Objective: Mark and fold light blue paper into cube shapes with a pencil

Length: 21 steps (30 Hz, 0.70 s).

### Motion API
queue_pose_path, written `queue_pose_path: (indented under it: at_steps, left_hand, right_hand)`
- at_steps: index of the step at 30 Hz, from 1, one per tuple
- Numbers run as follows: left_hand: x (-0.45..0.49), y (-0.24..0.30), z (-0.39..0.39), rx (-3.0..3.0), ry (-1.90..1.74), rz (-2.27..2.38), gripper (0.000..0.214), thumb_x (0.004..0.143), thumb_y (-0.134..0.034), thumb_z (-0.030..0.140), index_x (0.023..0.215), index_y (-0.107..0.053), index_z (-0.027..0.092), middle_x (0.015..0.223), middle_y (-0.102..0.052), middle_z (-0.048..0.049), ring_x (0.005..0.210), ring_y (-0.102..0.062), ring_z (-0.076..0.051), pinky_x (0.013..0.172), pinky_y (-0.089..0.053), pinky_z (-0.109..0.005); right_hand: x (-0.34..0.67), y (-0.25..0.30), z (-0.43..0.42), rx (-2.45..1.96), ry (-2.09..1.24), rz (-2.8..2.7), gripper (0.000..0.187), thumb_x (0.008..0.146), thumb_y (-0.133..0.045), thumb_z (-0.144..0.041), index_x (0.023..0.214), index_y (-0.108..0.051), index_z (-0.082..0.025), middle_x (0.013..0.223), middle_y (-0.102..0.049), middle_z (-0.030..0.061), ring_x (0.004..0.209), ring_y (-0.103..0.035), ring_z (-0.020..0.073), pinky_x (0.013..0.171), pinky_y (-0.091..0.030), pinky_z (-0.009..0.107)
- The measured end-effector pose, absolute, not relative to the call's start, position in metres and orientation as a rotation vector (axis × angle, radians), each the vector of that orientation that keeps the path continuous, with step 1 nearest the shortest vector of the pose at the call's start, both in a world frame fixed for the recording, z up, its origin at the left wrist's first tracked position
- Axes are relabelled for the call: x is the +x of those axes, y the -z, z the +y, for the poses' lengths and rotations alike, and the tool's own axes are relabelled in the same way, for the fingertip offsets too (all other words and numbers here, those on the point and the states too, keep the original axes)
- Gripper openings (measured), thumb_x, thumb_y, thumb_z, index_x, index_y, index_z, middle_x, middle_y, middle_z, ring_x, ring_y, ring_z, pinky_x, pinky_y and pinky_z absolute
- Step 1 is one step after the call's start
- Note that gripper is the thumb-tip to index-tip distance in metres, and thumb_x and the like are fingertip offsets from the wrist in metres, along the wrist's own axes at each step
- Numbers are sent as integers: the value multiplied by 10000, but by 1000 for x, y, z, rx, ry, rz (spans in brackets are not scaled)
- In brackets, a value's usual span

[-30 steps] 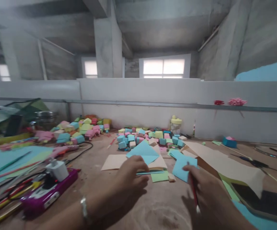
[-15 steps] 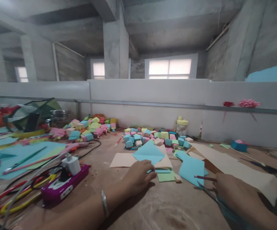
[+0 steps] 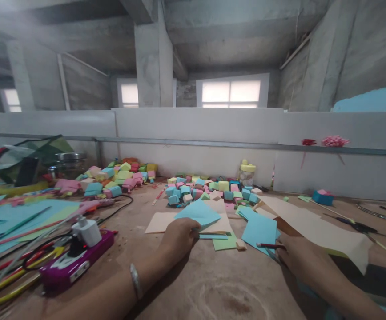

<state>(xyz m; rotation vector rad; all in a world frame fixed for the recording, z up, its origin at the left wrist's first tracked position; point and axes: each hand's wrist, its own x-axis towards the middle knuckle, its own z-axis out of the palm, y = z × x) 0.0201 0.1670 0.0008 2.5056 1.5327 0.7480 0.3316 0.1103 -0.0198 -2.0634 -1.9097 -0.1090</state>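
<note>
My left hand [image 3: 178, 236] rests curled on the table, its fingertips closed on the edge of a small stack of paper topped by a blue folded sheet [image 3: 198, 214]. My right hand [image 3: 296, 255] lies lower right, fingers closed round a red pencil [image 3: 269, 245] that points left over a blue paper square [image 3: 259, 230]. A beige sheet [image 3: 161, 222] lies under the stack. Behind them sits a heap of small coloured paper boxes [image 3: 209, 190].
A purple power strip with a white charger [image 3: 76, 257] and cables lie at the left, beside blue sheets and sticks [image 3: 19, 220]. A second pile of paper boxes [image 3: 113, 178], a yellow-lidded jar [image 3: 247, 173], a long tan sheet [image 3: 316, 229] and scissors [image 3: 356, 226] lie around.
My right hand turned the red pencil from upright to lying flat, pointing left, and slid right. My left hand stayed on the paper stack.
</note>
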Motion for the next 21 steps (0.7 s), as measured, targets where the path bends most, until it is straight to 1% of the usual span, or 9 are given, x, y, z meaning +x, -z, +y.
queue_pose_path:
  at_steps: [3,5,6,8,11,14,16,18,21]
  left_hand:
    - [16,-15,164,2408,-975,1515,181,850,-562,315,895,-607,145,933,-628,-30,870,-595,-168,809,-487,-385]
    - [12,-31,158,2302,-1136,1467,130,842,-569,270,856,-604,146,907,-619,-23,868,-582,-167,813,-473,-379]
    - [10,-41,153,2244,-1198,1424,96,828,-576,228,880,-602,151,927,-614,-22,882,-574,-167,820,-463,-372]
    - [7,-59,140,2101,-1255,1326,240,776,-592,170,1014,-574,196,903,-602,8,769,-575,-136,742,-463,-308]
    - [10,-77,120,1877,-1202,1205,302,759,-597,254,1057,-556,223,849,-594,24,719,-572,-117,602,-434,-217]
    - [23,-75,115,1689,-1081,1156,313,776,-584,254,1078,-535,189,783,-566,24,656,-561,-99,542,-427,-196]
    - [34,-63,122,1608,-995,1166,310,803,-571,226,1102,-511,171,776,-555,20,605,-547,-90,514,-439,-205]
    - [45,-46,133,1578,-934,1196,287,852,-539,262,1119,-494,166,794,-564,12,588,-542,-91,514,-465,-226]
    - [55,-18,146,1624,-869,1260,245,867,-536,297,1064,-529,150,853,-590,-6,651,-569,-105,579,-502,-257]
  right_hand:
    - [324,12,107,-2015,103,-1925,169,749,-470,-195,658,-613,-206,648,-618,78,646,-599,256,540,-331,304]
    - [317,6,103,-1928,82,-1924,203,779,-447,-229,817,-643,-193,765,-617,90,728,-591,251,629,-387,337]
    - [312,3,100,-1868,66,-1920,261,799,-439,-259,964,-629,-188,869,-609,96,790,-584,239,691,-408,346]
    - [302,-4,92,-1746,7,-1912,405,822,-436,-339,1188,-517,-185,1031,-557,97,872,-562,201,756,-435,317]
    - [282,-13,79,-1465,-399,-1841,535,799,-498,-439,1273,-430,-202,1148,-496,95,885,-536,173,727,-464,279]
    - [260,-15,70,-1107,-968,-1643,551,724,-626,-464,1195,-503,-208,1108,-538,91,811,-523,167,680,-458,281]
    - [248,-11,68,-942,-1241,-1482,491,698,-664,-477,1086,-575,-190,962,-595,70,742,-538,156,662,-445,278]
    - [241,-3,69,-908,-1440,-1324,428,663,-708,-475,936,-621,-158,784,-600,37,655,-544,134,599,-421,246]
    - [243,11,76,-973,-1562,-1145,327,662,-740,-417,750,-585,-142,633,-542,-14,559,-498,82,503,-334,180]
